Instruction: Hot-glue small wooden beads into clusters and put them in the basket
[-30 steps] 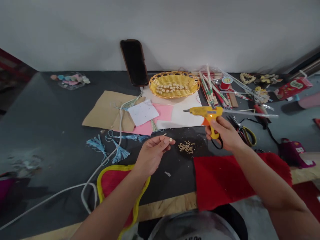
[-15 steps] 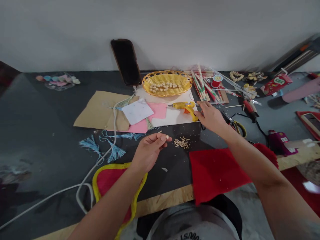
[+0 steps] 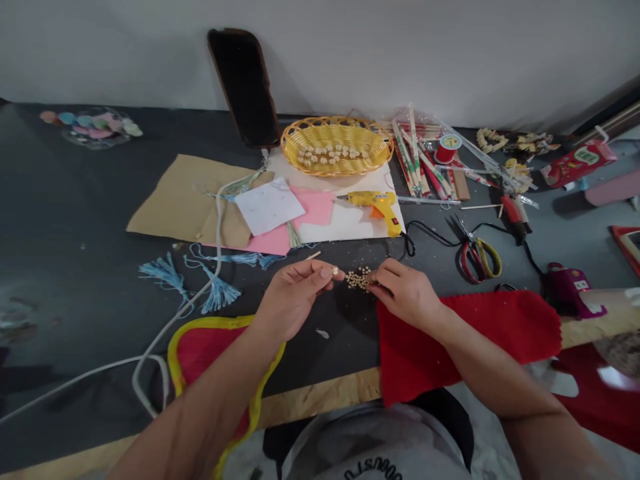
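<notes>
My left hand (image 3: 291,298) pinches a pale piece (image 3: 335,271) left of the bead pile (image 3: 357,279); my right hand (image 3: 413,297), nearer, touches its right edge, grip unreadable from afar.

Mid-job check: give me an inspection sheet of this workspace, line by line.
Surface: dark tabletop, one white scrap near the hands.
Work items: small pale piece; loose bead pile; glue gun lying over a white sheet; yellow basket holding pale clusters.
Clutter: blue tassels, scissors, thread spool.
Hands: left hand pinches the small pale piece; right hand is at the bead pile, grasp unclear.
Cables: white cable crosses brown paper; black cord runs from the glue gun towards the scissors.
Surroundings: phone leaning against the wall.
</notes>
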A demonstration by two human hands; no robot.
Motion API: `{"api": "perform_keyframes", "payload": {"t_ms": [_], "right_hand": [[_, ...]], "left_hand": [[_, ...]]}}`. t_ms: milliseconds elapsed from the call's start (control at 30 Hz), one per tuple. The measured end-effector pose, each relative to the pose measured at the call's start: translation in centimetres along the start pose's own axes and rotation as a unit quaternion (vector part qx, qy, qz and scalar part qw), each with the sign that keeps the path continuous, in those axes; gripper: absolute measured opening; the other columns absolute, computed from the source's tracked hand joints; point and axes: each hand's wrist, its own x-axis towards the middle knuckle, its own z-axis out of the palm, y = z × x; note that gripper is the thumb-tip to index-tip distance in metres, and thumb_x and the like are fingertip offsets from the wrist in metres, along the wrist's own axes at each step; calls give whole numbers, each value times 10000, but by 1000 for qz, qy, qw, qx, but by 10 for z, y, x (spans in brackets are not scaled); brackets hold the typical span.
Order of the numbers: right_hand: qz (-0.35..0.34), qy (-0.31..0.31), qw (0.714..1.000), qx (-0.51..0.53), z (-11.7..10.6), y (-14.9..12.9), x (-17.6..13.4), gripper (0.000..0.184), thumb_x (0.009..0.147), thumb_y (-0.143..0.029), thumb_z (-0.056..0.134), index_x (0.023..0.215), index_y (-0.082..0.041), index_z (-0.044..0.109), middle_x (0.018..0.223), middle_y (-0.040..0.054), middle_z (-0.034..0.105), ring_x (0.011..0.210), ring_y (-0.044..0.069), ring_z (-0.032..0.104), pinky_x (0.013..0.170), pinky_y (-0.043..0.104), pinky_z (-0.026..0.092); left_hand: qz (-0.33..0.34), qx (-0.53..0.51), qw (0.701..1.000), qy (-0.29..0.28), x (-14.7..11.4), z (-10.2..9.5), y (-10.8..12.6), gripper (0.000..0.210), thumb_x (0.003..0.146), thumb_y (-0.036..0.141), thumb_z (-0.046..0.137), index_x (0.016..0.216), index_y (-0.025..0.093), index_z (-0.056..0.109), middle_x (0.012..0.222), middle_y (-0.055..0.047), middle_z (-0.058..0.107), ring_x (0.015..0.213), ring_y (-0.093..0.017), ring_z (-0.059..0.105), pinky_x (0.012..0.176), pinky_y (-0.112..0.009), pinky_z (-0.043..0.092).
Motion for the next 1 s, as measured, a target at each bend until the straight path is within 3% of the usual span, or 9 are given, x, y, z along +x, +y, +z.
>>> {"api": "perform_keyframes", "payload": {"t_ms": [133, 367, 500, 767, 1000], "right_hand": [[-8, -27, 999, -29, 3, -1, 4, 193, 947, -212, 456, 880, -189, 636, 897, 54, 624, 803, 142, 617, 703, 230, 479], [19, 29, 999, 27, -1, 10, 2, 141, 922, -176, 477, 923, -193, 617, 900, 63, 629, 831, 167, 620, 728, 267, 504], [14, 28, 999, 33, -3, 10, 1, 141, 925, -174, 470, 920, -191, 610, 918, 70, 630, 853, 175, 624, 735, 274, 507], [14, -21, 999, -46, -2, 4, 0, 132, 921, -201, 492, 887, -191, 619, 907, 51, 631, 807, 157, 623, 672, 240, 459], [14, -23, 990, -140, -2, -7, 3, 128, 902, -198, 500, 863, -183, 621, 876, 48, 640, 750, 169, 607, 618, 262, 413]], "left_hand": [[0, -1, 1000, 0, -1, 1, 1, 138, 641, 299, 808, 673, 178, 751, 741, -44, 718, 663, -127, 541, 656, -257, 406], [-1, 8, 1000, -8, -1, 1, 2, 138, 650, 316, 798, 661, 187, 748, 743, -38, 720, 656, -126, 536, 674, -264, 401], [-2, 11, 1000, -4, 0, 1, 1, 130, 660, 315, 790, 665, 192, 749, 751, -38, 720, 662, -130, 535, 672, -265, 398], [-5, 21, 1000, -4, -1, 2, 2, 130, 659, 311, 787, 666, 187, 747, 754, -44, 718, 681, -138, 548, 686, -270, 405], [-3, 22, 1000, -1, -1, 3, 1, 146, 655, 319, 790, 660, 181, 743, 744, -45, 721, 675, -139, 545, 674, -267, 402]]}}
